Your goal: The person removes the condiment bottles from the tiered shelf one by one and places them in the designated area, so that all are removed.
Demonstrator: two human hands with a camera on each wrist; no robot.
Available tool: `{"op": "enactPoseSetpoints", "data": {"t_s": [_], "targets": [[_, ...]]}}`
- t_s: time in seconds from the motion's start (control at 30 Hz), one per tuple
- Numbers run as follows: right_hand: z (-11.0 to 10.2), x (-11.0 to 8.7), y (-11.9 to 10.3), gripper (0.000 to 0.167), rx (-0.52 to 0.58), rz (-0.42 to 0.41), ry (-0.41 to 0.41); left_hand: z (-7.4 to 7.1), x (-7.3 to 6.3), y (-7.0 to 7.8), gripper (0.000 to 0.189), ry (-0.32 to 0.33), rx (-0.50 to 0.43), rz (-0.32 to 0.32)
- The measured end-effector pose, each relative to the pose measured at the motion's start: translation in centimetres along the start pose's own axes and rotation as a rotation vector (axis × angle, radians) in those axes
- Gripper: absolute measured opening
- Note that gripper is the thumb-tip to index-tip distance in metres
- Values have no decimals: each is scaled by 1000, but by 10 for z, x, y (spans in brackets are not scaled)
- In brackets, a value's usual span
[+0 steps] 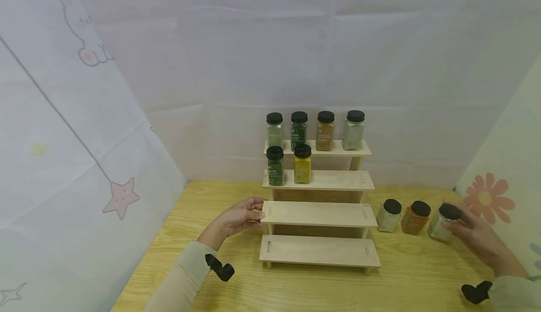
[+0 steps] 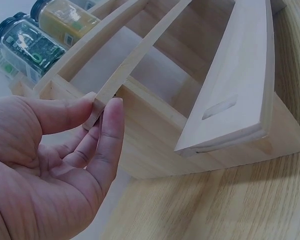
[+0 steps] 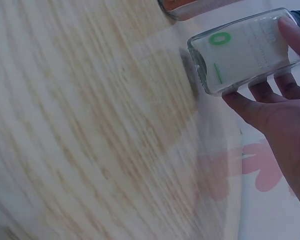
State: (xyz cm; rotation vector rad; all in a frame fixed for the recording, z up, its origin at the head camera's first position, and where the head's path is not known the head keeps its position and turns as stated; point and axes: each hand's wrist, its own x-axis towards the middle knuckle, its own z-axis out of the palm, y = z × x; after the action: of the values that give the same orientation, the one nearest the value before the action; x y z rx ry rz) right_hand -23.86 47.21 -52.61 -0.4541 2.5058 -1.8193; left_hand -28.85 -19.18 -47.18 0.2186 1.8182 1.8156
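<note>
Pale printed sheeting (image 1: 270, 58) backs the yellowish wood-grain table (image 1: 321, 293) I watch remotely. On it stands a light wooden four-tier stepped rack (image 1: 319, 252). I see the left hand (image 1: 237, 218) at its left end, thumb and fingers pinching the second tier from the near side (image 1: 319, 213). Well right of the rack, the right hand (image 1: 478, 237) holds a square clear-glass jar with black lid and whitish contents (image 1: 439, 230). Its long axis is roughly upright; what matters, I judge, is that the rack lies to its left, the right hand being nearer. My right wrist view reveals a green oval mark (image 3: 220, 38) that the head view doesn't; I cannot tell whether the jar's base touches the table.
</note>
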Motion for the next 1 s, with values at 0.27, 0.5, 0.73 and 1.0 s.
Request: {"op": "enactPoseSetpoints", "data": {"t_s": [0.27,0.5,0.73,1.0], "targets": [[4,0,10,61,131,-57,-13,0,0,-1,68,-9,-4,2],[-1,4,6,64,-19,-21,-1,0,0,-1,68,-6,-8,2],[-5,9,-25,65,-274,30,47,1,0,0,67,-7,-10,10],[5,26,-81,60,-306,6,213,1,-1,0,66,1,-9,5]]}}
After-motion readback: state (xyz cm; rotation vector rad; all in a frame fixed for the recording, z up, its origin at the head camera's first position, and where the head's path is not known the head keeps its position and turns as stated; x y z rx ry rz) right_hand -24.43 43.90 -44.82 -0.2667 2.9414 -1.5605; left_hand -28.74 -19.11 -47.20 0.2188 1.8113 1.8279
